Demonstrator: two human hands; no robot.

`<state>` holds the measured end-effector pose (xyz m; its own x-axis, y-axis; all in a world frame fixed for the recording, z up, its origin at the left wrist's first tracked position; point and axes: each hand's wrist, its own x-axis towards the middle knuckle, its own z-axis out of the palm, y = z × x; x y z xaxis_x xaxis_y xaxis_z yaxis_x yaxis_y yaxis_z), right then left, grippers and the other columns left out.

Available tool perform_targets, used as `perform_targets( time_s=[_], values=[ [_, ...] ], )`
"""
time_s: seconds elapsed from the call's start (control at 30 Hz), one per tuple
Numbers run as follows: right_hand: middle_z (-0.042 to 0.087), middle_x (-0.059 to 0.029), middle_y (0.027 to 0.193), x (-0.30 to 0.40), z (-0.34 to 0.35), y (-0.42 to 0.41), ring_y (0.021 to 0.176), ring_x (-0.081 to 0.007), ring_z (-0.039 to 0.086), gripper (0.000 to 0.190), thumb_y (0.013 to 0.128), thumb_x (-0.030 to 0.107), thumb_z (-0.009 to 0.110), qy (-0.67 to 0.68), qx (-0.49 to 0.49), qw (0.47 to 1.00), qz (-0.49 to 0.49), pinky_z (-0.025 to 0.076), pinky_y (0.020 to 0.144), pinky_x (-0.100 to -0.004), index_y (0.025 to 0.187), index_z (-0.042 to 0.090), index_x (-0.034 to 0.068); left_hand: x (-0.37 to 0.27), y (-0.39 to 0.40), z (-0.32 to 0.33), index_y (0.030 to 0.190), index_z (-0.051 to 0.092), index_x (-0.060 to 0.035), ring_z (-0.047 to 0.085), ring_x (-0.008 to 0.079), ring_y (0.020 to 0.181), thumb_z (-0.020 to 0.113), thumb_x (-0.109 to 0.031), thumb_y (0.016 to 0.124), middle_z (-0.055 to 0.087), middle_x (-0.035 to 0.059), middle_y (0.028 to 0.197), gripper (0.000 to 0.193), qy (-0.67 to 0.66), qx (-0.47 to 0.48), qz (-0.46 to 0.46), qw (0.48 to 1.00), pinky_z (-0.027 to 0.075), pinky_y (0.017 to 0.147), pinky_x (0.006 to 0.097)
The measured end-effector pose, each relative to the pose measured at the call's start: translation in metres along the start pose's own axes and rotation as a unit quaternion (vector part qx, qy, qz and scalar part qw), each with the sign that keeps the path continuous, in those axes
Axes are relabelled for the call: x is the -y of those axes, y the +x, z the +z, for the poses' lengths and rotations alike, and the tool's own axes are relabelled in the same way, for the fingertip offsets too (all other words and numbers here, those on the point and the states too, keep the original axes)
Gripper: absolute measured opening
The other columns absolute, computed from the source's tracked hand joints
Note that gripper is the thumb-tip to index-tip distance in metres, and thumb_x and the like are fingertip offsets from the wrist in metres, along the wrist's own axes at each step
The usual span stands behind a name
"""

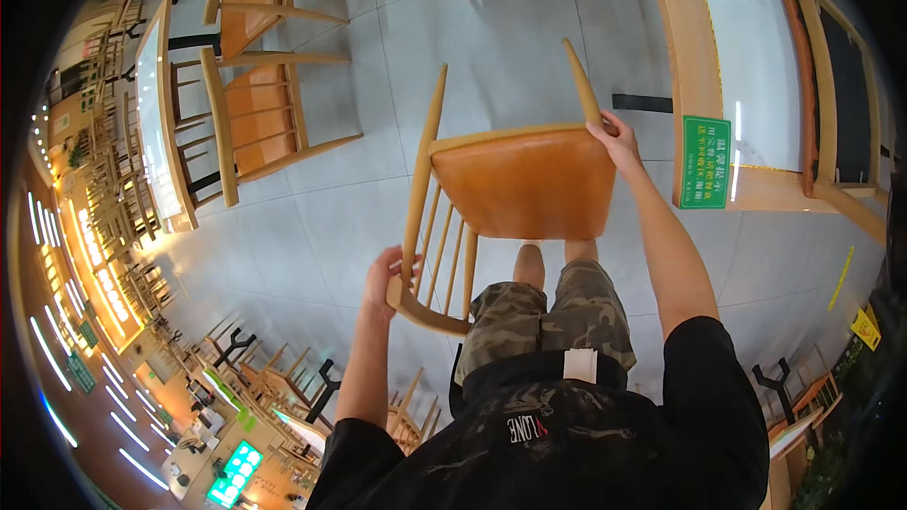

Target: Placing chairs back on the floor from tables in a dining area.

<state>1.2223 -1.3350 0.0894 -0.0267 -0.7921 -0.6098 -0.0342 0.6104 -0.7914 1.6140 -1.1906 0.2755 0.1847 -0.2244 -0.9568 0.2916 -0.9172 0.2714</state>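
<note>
A wooden chair (526, 180) with an orange-brown padded seat is held before my legs, its spindle backrest to the left. My left hand (386, 280) grips the back post close to the curved top rail (432, 319). At the seat's far right corner, my right hand (615, 142) is closed around the top of a front leg (581, 81). Two of the legs point away from me over the grey tiled floor. Whether any leg touches the floor, I cannot tell.
On the right stands a marble-topped table (769, 71) with a wooden edge and a green printed sign (705, 163). An upturned chair (840, 92) rests on it. Two similar chairs (262, 120) stand by a table (157, 113) at left. A yellow floor sign (866, 327) is far right.
</note>
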Motion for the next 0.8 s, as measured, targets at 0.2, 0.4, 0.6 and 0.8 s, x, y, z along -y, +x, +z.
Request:
perform_targets(
  time_s=[0.2,0.4,0.6,0.8],
  values=[
    [0.051,-0.0132,0.114,-0.017,0.018,-0.044,0.103,-0.0205,0.049,0.061,0.077,0.024,0.061,-0.009,-0.17,0.98,-0.099,0.037,0.088,-0.0282,0.126,0.034,0.001,-0.073,-0.006,0.023,0.121,0.039,0.0012,0.053,0.0256,0.097,0.04,-0.043,0.083,0.053,0.0161,0.11,0.058,-0.138,0.111,0.116,0.977,0.043,0.082,0.0312],
    [0.059,-0.0123,0.099,-0.067,-0.02,-0.12,0.092,-0.0199,0.055,0.048,0.074,0.027,0.063,-0.112,-0.024,0.986,0.12,0.043,0.08,-0.0288,0.109,0.051,-0.003,-0.037,-0.017,0.048,0.127,0.033,0.0032,0.033,0.0289,0.121,0.049,-0.025,0.084,0.038,0.0196,0.127,0.053,0.063,-0.124,0.496,0.857,0.027,0.098,0.035],
    [0.059,-0.0069,0.09,-0.005,-0.071,-0.19,0.078,-0.0183,0.058,0.034,0.077,0.033,0.058,-0.027,0.094,0.976,0.193,0.046,0.064,-0.0311,0.099,0.055,0.007,0.077,0.037,-0.014,0.124,0.027,-0.001,0.047,0.0403,0.101,0.052,0.001,0.072,0.047,0.0248,0.11,0.058,0.23,-0.276,0.385,0.85,0.039,0.085,0.0412],
    [0.059,-0.0056,0.086,0.002,-0.123,-0.226,0.072,-0.0173,0.057,0.028,0.075,0.028,0.058,0.01,0.006,0.987,0.161,0.045,0.061,-0.0298,0.093,0.056,0.007,0.053,0.04,0.0,0.116,0.034,-0.0045,0.054,0.0404,0.083,0.053,-0.007,0.076,0.055,0.0223,0.09,0.044,0.237,-0.24,0.481,0.809,0.043,0.072,0.0424]
  ],
)
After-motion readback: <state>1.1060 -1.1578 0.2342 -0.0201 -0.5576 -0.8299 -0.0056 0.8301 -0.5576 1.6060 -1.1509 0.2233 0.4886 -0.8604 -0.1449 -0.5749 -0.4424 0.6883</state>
